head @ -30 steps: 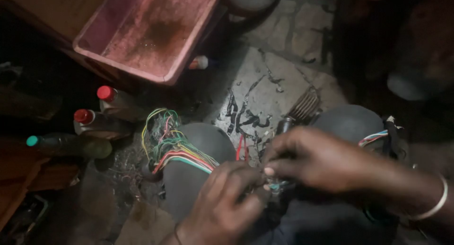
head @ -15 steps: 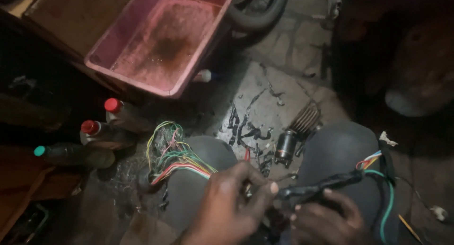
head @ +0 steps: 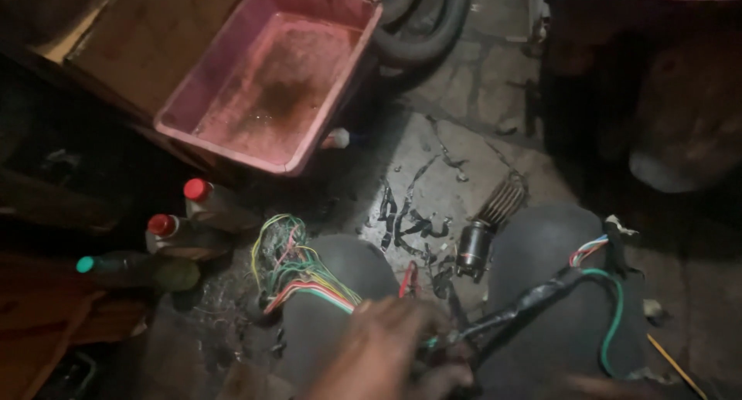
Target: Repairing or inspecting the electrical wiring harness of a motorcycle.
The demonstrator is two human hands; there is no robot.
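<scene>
Left hand (head: 382,346) gripping taped wire harness (head: 533,299) lying across knees at bottom edge; right hand barely showing, grip unclear. Pink tray (head: 340,114) sitting above. Red-capped bottles (head: 202,203) crowding left floor.

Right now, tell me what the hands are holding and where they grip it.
The left hand grips the black-taped wire harness at its near end, between the knees. The right hand is barely in frame, so its hold cannot be told.
</scene>
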